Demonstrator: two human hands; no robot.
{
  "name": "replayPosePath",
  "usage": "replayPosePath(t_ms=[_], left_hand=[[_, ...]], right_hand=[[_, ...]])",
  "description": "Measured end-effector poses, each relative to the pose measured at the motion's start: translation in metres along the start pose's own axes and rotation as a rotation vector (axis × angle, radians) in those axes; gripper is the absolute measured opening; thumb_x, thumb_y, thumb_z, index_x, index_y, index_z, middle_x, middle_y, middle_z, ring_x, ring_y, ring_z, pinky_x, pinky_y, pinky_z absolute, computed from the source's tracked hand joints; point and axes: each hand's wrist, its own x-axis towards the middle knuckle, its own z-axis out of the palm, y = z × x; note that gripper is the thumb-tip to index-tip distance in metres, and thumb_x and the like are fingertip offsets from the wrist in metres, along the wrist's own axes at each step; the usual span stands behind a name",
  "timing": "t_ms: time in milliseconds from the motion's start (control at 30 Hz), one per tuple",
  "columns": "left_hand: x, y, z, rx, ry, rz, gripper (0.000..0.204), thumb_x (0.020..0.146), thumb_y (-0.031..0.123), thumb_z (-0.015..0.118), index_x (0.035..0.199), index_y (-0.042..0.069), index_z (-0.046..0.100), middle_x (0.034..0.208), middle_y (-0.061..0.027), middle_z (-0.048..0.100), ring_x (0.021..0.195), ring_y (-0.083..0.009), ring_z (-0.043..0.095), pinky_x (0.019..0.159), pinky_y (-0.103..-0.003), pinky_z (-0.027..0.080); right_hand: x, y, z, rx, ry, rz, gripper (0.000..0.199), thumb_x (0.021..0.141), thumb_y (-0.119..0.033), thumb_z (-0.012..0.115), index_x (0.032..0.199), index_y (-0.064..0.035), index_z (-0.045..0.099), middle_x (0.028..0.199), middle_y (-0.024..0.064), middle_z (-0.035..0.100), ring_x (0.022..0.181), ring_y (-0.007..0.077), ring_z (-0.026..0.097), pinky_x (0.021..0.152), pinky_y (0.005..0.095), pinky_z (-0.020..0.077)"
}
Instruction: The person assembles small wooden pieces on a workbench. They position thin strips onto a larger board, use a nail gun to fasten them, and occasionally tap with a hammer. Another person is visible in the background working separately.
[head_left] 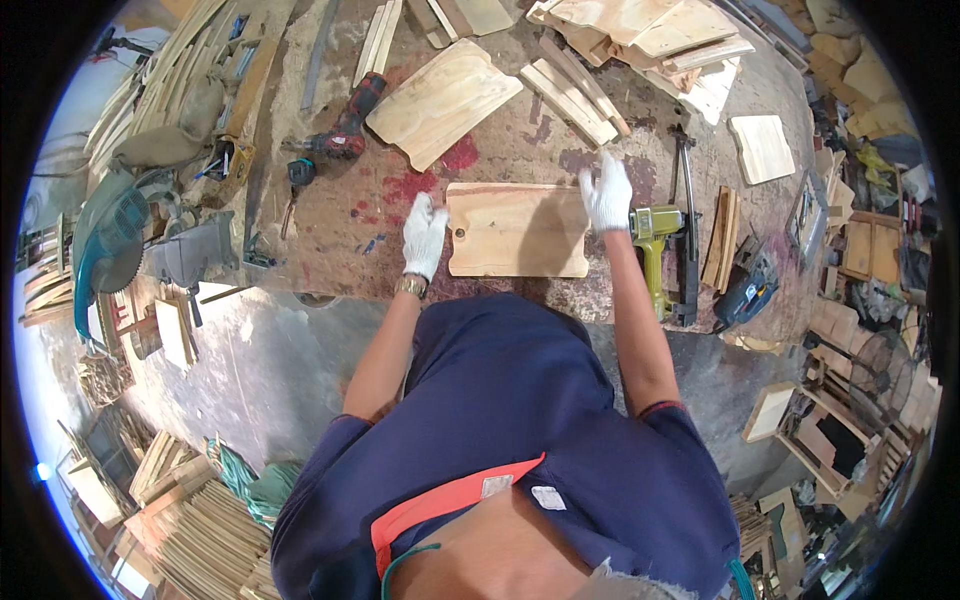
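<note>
A pale wooden board (515,235) with shaped corners and a small dark knot near its left end lies flat on the worn workbench (330,225). At its left edge is my left hand (425,237) in a white knit glove, fingers loosely apart and holding nothing. My right hand (606,193), gloved the same way, is by the board's upper right corner with thumb and fingers spread. Whether either glove touches the board is hard to see. Just right of that hand stands a yellow-green nail gun (655,245) with a long black magazine.
Another shaped board (445,100) lies beyond, with wood strips (570,100) beside it. A red-and-black drill (350,125) and a tape measure (300,172) are left. A teal circular saw (115,235) stands far left. Stacked boards (640,35) and a blue jigsaw (745,290) are right.
</note>
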Motion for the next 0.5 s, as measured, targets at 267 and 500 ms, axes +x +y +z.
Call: replayPosePath(t_ms=[267,500], left_hand=[[-0.078,-0.031,-0.035,-0.064,0.044,-0.222,0.031,0.096,0.015,0.059,0.124,0.0,0.062,0.103,-0.0083,0.071,0.094,-0.0165,0.067,0.087,-0.033,0.051],[-0.107,-0.037,-0.052,-0.06,0.125,-0.249,0.03,0.096,0.015,0.06,0.119,-0.004,0.062,0.1,-0.0089,0.068,0.09,-0.0148,0.063,0.085,-0.031,0.049]], right_hand=[[0.041,0.017,0.054,-0.29,-0.1,0.056,0.032,0.08,-0.022,0.075,0.101,-0.0031,0.061,0.106,0.0205,0.061,0.102,0.0388,0.061,0.085,0.049,0.0517],[0.033,0.01,0.042,-0.07,-0.129,0.012,0.022,0.082,-0.02,0.076,0.096,-0.006,0.066,0.098,0.0175,0.065,0.092,0.039,0.064,0.08,0.0469,0.0537]])
